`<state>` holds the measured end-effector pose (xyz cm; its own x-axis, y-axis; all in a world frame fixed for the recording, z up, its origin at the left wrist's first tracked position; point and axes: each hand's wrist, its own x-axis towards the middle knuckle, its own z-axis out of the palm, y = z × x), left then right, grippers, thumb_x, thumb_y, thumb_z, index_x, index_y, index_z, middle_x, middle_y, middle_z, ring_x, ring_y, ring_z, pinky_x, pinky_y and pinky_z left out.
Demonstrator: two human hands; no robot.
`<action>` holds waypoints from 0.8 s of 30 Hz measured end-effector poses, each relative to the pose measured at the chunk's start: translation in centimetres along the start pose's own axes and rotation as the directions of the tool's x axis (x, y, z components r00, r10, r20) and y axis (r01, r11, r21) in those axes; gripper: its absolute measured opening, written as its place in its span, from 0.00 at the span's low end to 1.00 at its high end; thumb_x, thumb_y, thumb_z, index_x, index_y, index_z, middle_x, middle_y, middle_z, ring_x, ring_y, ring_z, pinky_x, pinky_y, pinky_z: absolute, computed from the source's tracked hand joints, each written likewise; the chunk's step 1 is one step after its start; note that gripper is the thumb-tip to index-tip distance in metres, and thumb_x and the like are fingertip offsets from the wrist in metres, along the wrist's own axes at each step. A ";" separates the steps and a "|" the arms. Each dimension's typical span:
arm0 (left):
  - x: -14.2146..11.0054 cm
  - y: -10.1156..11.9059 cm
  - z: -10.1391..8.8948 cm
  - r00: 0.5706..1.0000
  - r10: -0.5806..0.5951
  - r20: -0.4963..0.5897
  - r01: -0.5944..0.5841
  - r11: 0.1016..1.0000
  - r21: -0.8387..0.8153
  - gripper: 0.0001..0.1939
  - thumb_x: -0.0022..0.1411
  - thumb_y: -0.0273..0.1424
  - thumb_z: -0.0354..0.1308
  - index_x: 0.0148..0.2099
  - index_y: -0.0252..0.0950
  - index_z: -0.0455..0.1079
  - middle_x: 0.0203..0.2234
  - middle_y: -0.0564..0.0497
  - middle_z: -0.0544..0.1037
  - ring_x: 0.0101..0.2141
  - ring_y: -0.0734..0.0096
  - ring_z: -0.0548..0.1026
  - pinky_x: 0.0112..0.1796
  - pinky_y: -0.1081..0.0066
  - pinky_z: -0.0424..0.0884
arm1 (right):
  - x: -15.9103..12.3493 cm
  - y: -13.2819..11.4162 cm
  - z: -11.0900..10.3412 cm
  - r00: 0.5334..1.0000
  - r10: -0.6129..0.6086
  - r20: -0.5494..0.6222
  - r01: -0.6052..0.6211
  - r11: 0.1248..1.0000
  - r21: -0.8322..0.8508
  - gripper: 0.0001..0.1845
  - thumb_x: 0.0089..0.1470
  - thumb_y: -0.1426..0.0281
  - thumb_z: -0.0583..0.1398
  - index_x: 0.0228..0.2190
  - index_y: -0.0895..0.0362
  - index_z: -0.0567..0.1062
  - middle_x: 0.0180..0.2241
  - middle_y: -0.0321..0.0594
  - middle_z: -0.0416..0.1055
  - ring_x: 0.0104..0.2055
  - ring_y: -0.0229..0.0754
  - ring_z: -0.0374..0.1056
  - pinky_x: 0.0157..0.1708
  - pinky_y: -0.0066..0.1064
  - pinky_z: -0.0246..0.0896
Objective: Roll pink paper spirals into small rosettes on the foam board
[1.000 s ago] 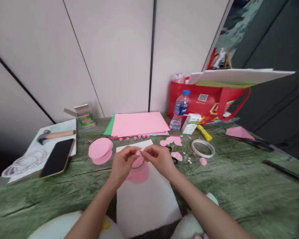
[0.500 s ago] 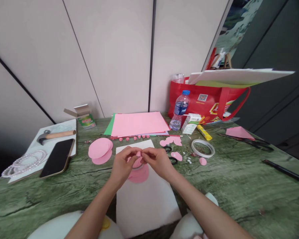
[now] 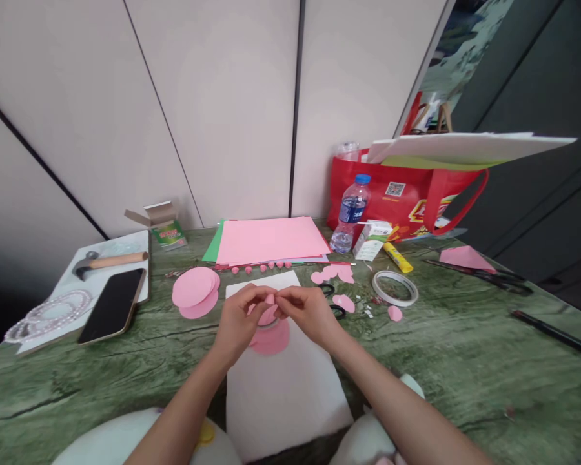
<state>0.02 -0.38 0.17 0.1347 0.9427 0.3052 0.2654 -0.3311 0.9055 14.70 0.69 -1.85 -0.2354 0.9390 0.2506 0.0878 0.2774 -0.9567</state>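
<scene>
My left hand [image 3: 242,315] and my right hand [image 3: 308,311] meet over the upper part of a white board [image 3: 285,400]. Between their fingertips they pinch a small piece of pink paper [image 3: 270,299], partly hidden by the fingers. Below them on the board lie round pink paper discs [image 3: 271,342], with what looks like a pale ring on top, half covered by my hands. Black scissor handles [image 3: 337,312] show at the board's right edge.
To the left are pink discs [image 3: 193,289], a phone [image 3: 113,305], a hammer [image 3: 111,260] and beads [image 3: 48,316]. Coloured paper [image 3: 274,240] lies behind. On the right are a tape roll [image 3: 394,288], glue stick [image 3: 397,257], water bottle [image 3: 351,214] and red bag [image 3: 382,190].
</scene>
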 end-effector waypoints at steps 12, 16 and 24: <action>-0.1 0.1 0.0 0.999 0.035 0.004 -0.036 0.996 0.084 0.09 0.53 0.26 0.54 0.35 0.37 0.74 0.27 0.50 0.74 0.31 0.69 0.70 0.32 0.72 0.64 | 0.0 0.2 0.0 1.000 0.005 0.031 -0.005 1.000 0.018 0.07 0.47 0.71 0.56 0.26 0.59 0.74 0.20 0.37 0.72 0.24 0.37 0.70 0.28 0.29 0.67; -0.1 0.2 -0.1 1.000 0.006 0.005 -0.007 1.000 0.030 0.08 0.53 0.27 0.55 0.35 0.37 0.74 0.27 0.50 0.73 0.31 0.69 0.70 0.32 0.72 0.65 | 0.0 -0.3 -0.1 0.999 0.040 0.037 -0.042 0.997 0.066 0.08 0.48 0.68 0.56 0.27 0.59 0.74 0.20 0.36 0.72 0.24 0.37 0.70 0.29 0.30 0.68; 0.1 -0.3 -0.3 0.983 -0.181 0.019 0.180 0.955 -0.236 0.07 0.48 0.28 0.60 0.33 0.36 0.73 0.30 0.50 0.75 0.30 0.71 0.71 0.33 0.73 0.66 | 0.4 -0.3 -0.4 0.994 0.093 -0.057 -0.083 0.985 0.154 0.13 0.46 0.62 0.59 0.25 0.60 0.74 0.20 0.38 0.73 0.23 0.38 0.70 0.27 0.31 0.69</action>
<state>-0.37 -0.13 0.00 0.1032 0.9860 0.1309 0.0529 -0.1368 0.9892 14.97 1.05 -1.40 -0.1704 0.9708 0.1690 -0.0426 0.1641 -0.9855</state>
